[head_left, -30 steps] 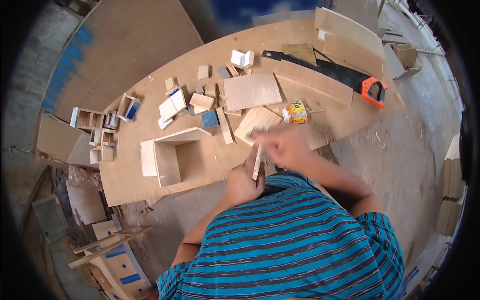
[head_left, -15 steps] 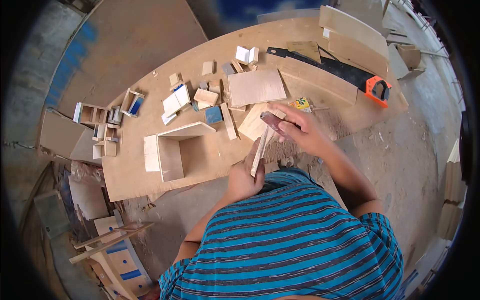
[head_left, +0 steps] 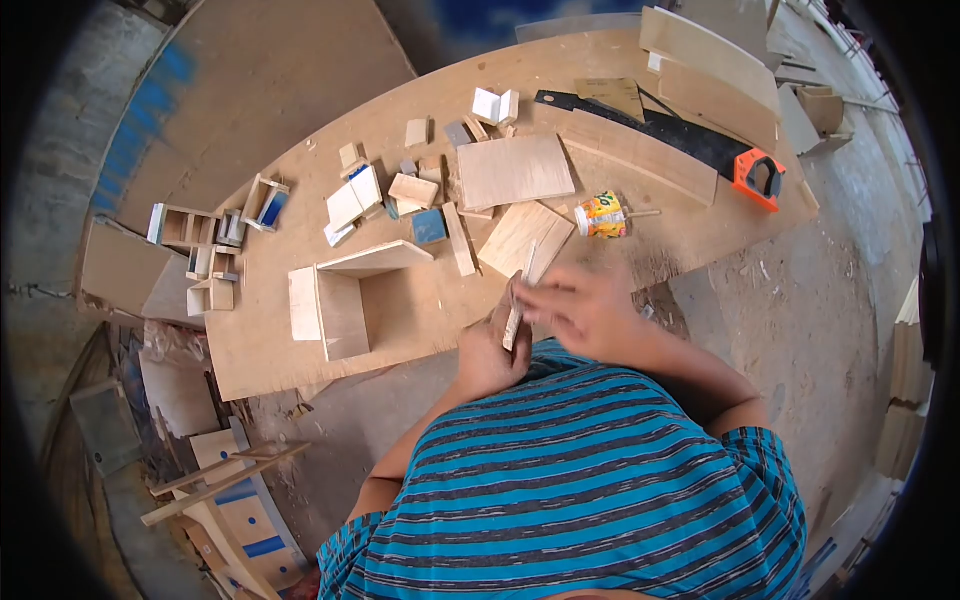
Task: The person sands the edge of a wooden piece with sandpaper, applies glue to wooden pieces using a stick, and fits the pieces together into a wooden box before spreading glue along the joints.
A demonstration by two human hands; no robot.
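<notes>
Soft, moderately bright light covered the workbench (head_left: 430, 345), its source out of view. A diffuse shadow filled the sheltered space inside the open wooden box (head_left: 345, 315), and the clutter at the near left sat dimmer than the pale concrete floor (head_left: 800, 290) on the right. Motion smeared the right hand (head_left: 590, 312), while the orange saw handle (head_left: 758, 180) looked fairly crisp. The blue patch (head_left: 520, 18) at the far side was hazy. Wide-lens distortion bowed the bench's far edge, and black vignetting swallowed the corners.
</notes>
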